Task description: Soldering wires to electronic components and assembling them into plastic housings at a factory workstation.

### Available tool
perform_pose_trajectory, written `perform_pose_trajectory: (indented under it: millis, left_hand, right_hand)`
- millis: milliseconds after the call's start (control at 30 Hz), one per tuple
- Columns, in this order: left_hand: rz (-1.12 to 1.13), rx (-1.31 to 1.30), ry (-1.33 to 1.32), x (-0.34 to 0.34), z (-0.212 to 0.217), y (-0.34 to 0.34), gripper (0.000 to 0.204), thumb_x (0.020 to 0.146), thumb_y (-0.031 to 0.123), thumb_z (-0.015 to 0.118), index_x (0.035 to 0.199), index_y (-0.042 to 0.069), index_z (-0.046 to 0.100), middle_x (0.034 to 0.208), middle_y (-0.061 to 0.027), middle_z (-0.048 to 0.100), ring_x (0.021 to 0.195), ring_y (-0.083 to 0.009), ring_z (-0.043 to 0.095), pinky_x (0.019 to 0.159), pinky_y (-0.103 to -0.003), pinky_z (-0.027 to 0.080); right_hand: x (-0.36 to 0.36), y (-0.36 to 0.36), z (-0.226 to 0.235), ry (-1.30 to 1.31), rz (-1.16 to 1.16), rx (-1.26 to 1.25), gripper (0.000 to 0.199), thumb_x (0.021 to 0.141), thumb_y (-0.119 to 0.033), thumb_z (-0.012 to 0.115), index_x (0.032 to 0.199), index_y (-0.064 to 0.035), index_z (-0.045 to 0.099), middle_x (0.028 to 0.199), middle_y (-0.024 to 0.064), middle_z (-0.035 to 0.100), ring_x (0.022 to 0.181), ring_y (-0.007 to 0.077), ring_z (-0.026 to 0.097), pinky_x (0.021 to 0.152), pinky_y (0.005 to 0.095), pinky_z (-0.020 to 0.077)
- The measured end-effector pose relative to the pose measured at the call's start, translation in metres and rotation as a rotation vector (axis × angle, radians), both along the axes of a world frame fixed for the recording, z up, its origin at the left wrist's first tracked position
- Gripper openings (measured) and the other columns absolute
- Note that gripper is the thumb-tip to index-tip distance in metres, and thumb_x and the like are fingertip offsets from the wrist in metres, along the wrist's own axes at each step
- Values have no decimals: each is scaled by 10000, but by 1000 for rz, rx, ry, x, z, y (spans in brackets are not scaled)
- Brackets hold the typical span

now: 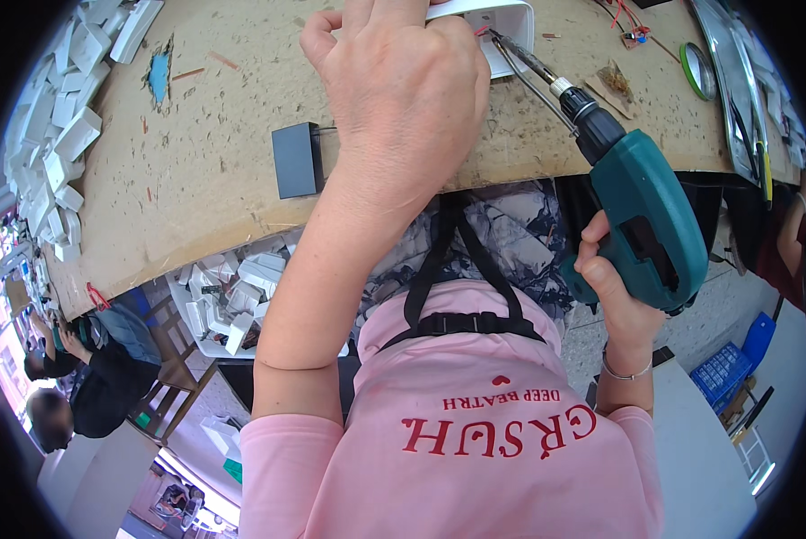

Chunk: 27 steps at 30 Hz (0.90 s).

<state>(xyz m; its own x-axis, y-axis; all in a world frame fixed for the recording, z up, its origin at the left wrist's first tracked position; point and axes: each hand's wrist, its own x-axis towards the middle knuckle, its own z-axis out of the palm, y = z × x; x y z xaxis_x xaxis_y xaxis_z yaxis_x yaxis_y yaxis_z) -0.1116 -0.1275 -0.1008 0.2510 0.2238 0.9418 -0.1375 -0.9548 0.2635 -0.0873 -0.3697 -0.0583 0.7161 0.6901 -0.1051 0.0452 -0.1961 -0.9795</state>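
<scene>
At the far edge of the head view, my left hand [403, 99] is closed on a white plastic housing [527, 36], with its back covering part of it. My right hand [614, 283] grips a teal soldering gun [641, 202] by its handle. The gun's metal tip and thin feed tube reach into the housing's open side, close to a small red wire [483, 30]. Whether the tip touches anything inside cannot be made out. A small dark box [296, 162] lies on the bench beside my left wrist.
The worn wooden bench [214, 180] carries a heap of white housings [70, 135] at left. A green tape roll [697, 71], wires with a small board [634, 37] and a yellow-handled tool [765, 175] lie right. Below the bench edge is a bin of parts [232, 301]. Other people sit nearby.
</scene>
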Motion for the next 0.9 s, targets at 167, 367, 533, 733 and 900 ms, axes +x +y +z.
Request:
perform_pose_trajectory:
  millis: [167,367,533,733,900]
  left_hand:
    - [148,-78,425,-16,20,-12,56,682,73,629,662,47,584,885,-51,542,809,-232,511,723,-383,321]
    - [17,-51,103,-6,1,-3,60,677,78,631,660,46,584,893,-52,539,818,-233,508,719,-384,319]
    - [258,-92,649,-15,32,-17,59,675,79,627,658,45,582,894,-54,537,827,-235,505,724,-385,319]
    - [67,18,92,-9,13,-8,63,680,82,620,656,40,579,897,-57,529,833,-239,500,733,-398,319]
    - [269,-102,664,-20,42,-23,59,684,81,614,666,40,576,896,-59,527,833,-243,499,731,-408,322]
  right_hand:
    - [1,1,-1,22,-81,60,353,694,-25,757,1010,5,604,855,50,633,734,103,588,662,229,495]
    - [2,0,0,-47,-64,14,348,682,-41,770,990,8,615,821,49,641,714,109,599,655,231,499]
    - [2,1,2,-37,-70,10,366,686,-51,771,1008,9,608,840,56,646,723,109,600,659,230,500]
    - [0,5,6,30,-76,73,449,699,-46,757,1099,23,565,925,92,643,758,108,592,678,226,495]
    - [0,6,10,26,-71,68,476,708,-27,739,1138,29,543,975,113,639,754,106,586,677,225,492]
